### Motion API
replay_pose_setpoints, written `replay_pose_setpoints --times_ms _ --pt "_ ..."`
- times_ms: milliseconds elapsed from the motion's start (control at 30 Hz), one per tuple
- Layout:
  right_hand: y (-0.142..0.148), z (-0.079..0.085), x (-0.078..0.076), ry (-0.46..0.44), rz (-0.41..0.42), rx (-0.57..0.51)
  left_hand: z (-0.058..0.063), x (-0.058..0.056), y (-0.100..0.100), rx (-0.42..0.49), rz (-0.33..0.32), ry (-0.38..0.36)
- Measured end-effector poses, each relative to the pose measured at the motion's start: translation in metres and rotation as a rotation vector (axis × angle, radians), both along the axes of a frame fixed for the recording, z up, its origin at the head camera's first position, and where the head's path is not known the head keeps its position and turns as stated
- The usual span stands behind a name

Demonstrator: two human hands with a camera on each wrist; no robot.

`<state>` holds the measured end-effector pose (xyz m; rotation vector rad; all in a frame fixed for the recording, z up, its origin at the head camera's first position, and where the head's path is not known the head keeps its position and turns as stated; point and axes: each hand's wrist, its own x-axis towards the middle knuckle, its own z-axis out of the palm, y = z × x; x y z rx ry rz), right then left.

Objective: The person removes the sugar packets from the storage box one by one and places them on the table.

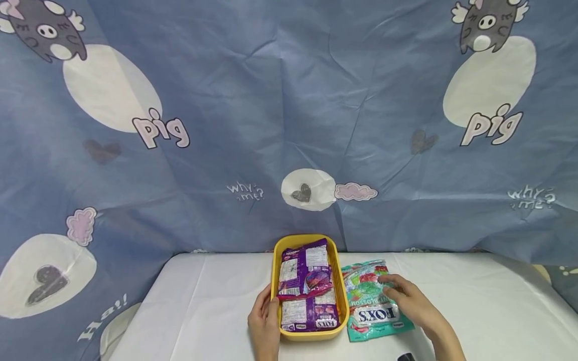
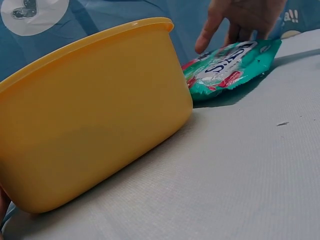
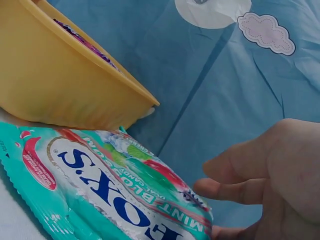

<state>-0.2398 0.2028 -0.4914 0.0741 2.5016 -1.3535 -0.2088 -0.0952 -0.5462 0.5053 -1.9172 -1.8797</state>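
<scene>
- Left hand (image 1: 264, 323): touches the left wall of the yellow tub (image 2: 100, 110); whether it grasps cannot be told.
- Right hand (image 1: 417, 306): released, fingers loose at the far right part of the green pouch (image 1: 375, 313).
- Green pouch: lies printed face up on the white table (image 1: 217, 301), just right of the tub.
- Purple packets (image 1: 300, 271): inside the tub, near and far.

Wrist-view left grip (image 2: 3, 204), apparently mostly cropped
</scene>
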Motion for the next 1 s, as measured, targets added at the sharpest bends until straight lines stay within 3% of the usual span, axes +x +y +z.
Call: replay_pose_setpoints --times_ms 233,400,733,1000 --pt "0.001 0.003 -0.002 -0.016 0.015 -0.011 0.003 -0.003 0.001 0.011 -0.009 0.003" --pt "0.000 0.005 -0.002 0.000 -0.036 -0.042 0.003 -0.002 0.001 0.011 -0.007 -0.003" --pt "-0.008 0.009 -0.001 0.137 -0.178 -0.171 0.002 -0.001 -0.002 0.014 -0.006 -0.001" --pt "-0.017 0.011 0.003 0.206 -0.206 -0.292 0.001 -0.002 0.002 -0.038 0.019 0.014"
